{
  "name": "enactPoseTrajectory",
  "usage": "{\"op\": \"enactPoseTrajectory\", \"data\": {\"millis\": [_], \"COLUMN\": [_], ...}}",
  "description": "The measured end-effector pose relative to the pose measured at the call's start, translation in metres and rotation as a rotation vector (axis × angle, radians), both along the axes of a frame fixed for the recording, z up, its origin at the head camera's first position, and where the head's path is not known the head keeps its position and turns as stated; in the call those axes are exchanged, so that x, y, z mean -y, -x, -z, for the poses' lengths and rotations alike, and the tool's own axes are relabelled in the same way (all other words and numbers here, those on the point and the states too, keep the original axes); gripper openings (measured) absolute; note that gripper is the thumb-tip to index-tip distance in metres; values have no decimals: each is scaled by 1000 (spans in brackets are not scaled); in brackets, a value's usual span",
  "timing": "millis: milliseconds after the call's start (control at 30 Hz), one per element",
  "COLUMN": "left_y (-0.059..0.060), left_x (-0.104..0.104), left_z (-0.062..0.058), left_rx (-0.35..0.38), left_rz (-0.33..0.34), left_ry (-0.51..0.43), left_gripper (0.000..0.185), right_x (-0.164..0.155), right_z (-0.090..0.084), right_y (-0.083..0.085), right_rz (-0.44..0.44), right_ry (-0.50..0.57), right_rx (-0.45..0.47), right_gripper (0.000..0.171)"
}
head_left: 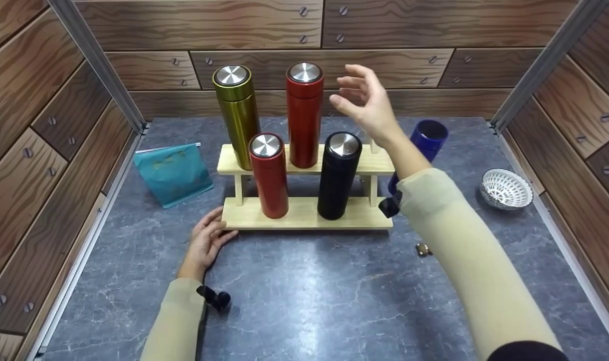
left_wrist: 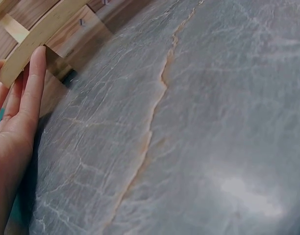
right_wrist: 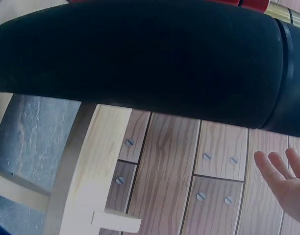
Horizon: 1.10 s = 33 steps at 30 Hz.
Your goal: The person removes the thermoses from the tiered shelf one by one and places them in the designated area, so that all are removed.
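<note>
On rack corner: left hand flat | right hand fingers spread, empty | no legible labels

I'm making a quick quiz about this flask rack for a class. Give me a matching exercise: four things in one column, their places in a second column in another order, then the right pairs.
Things
1. gold flask
2. black flask
3. blue flask
4. white basket

Places
A. on the table near the right wall
B. on the rack's lower shelf, right of the short red flask
C. on the rack's upper shelf, left of the tall red flask
D. on the table behind the right forearm, off the rack

Pairs: 1-C, 2-B, 3-D, 4-A
</note>
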<state>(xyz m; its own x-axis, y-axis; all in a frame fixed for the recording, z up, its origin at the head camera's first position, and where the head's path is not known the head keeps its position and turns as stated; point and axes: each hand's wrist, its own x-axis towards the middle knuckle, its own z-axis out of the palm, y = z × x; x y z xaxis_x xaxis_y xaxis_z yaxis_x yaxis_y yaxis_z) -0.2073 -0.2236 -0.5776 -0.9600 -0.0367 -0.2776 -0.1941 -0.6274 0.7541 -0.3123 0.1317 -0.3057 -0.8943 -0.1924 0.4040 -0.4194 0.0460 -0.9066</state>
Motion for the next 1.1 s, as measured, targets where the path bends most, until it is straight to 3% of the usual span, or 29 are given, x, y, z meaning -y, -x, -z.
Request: {"op": "enactPoseTrajectory", "data": {"millis": [300,767,967,1100], "left_y": [1,0,-1,-1], "left_x": [1,1,0,-1], "left_z": [-1,1,0,0], "left_rx": [-6,-9,-16,-1], "left_rz": [-9,-7,-3,-6], "left_ry": [0,-2,12,19], "left_gripper": [45,43,44,43], "right_x": [22,40,48,49], "right_z": [-24,-32,-31,-23], "right_y": [-13,-11,-8,3], "right_rz": [-42,-106,-99,-83], "right_ry": [-44,-198,-153,-93], "right_rx": [48,98,98,105], "right_gripper": [65,81,79,74]}}
